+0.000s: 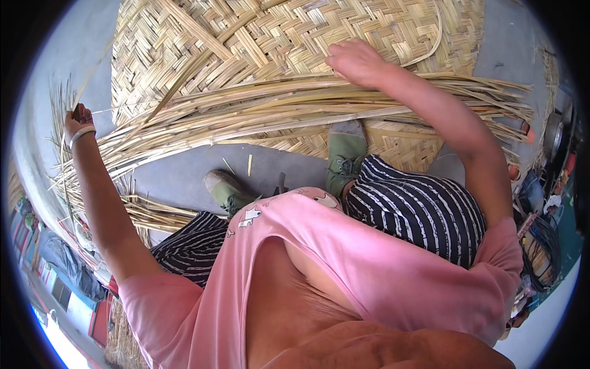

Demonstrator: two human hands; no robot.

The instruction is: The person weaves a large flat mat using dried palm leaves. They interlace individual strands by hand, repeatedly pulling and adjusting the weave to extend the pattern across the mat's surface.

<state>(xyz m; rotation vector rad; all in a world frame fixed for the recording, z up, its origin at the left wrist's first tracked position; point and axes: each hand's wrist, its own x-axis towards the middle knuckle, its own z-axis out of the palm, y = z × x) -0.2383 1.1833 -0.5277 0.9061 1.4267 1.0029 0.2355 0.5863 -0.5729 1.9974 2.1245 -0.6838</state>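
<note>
A large woven mat [295, 31] of flat pale strips lies in front of me. Across its near side stretches a long bundle of split straw-coloured strips [246, 111]. My left hand [80, 123], with a pale bangle at the wrist, is closed at the far left by the bundle's end. A small dark object [76, 112] shows in its fingers; its kind is unclear. A thin strip [98, 64] rises from near that hand. My right hand [357, 63] is over the mat with curled fingers; whatever they hold is hidden. A curved loose strip [437, 37] lies beside it.
My green shoes [345, 157] stand at the bundle's near side, one on the mat's edge. More strips [157, 212] lie by my left leg on the grey floor [270, 163]. Household clutter [544, 209] lines the right, with a dark cable coil [544, 252].
</note>
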